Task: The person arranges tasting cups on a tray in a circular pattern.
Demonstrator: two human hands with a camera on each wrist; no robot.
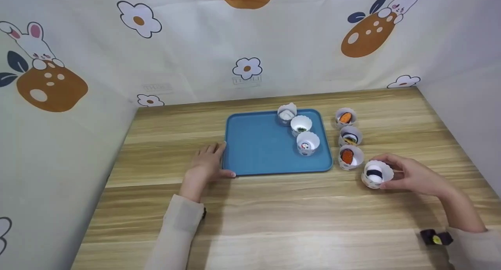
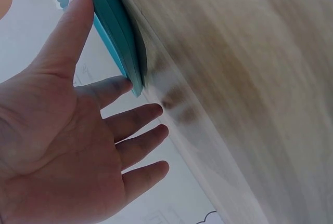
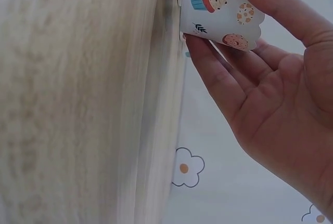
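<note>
A paper cup (image 1: 368, 180) with a white piece banded in black (image 1: 374, 173) stands on the table, gripped between the thumb and fingers of the right hand (image 1: 411, 175). In the right wrist view the hand (image 3: 281, 99) holds the cup's printed side (image 3: 221, 11). At the blue tray's (image 1: 258, 144) left front corner, the left hand (image 1: 205, 162) touches the edge with thumb and index finger. The left wrist view shows that hand (image 2: 67, 141) with fingers spread, beside the tray rim (image 2: 117, 26).
Three cups stand on the tray's right side: one at the back (image 1: 287, 115), one in the middle (image 1: 301, 125), one in front (image 1: 307, 144). Right of the tray, three more form a column: orange-topped (image 1: 345, 118), dark-rimmed (image 1: 350, 137), red-topped (image 1: 350, 158). A patterned cloth (image 1: 203, 43) hangs behind.
</note>
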